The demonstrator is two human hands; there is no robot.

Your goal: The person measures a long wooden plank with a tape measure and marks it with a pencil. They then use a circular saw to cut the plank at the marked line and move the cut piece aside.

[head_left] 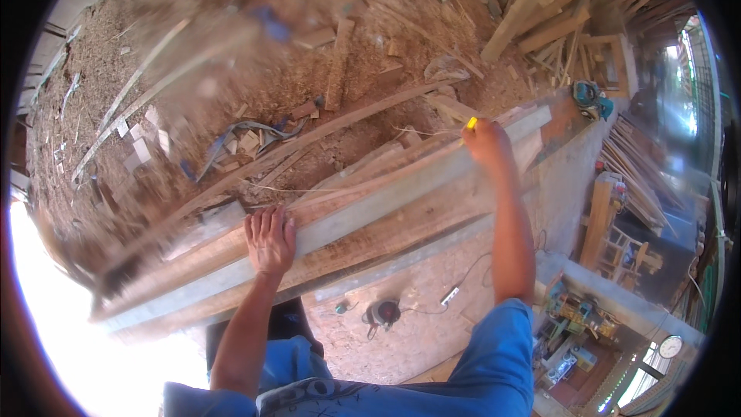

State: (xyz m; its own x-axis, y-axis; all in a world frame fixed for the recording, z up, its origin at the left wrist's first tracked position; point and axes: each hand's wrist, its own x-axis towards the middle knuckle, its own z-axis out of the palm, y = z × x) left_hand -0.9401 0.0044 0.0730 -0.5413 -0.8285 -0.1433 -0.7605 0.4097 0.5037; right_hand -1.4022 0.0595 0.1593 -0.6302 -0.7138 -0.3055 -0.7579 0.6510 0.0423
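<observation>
A long pale grey straight strip (370, 207) lies lengthwise over brown wooden planks (386, 233), running from lower left to upper right. My left hand (270, 238) lies on the planks and strip left of the middle, its fingers stretched toward the far edge, holding nothing. Farther right, my right hand (488, 143) is closed at the strip's far edge. From its fist sticks a small bright yellow object (472, 122); the rest is hidden by the fingers, so I cannot tell its kind.
Beyond the planks, sawdust and wood offcuts (340, 62) cover the floor. A teal power tool (590, 100) stands at the right end. Stacked timber (556, 8) fills the far right. Near me, a dark round tool (382, 313) and a power strip (450, 296) lie on the floor.
</observation>
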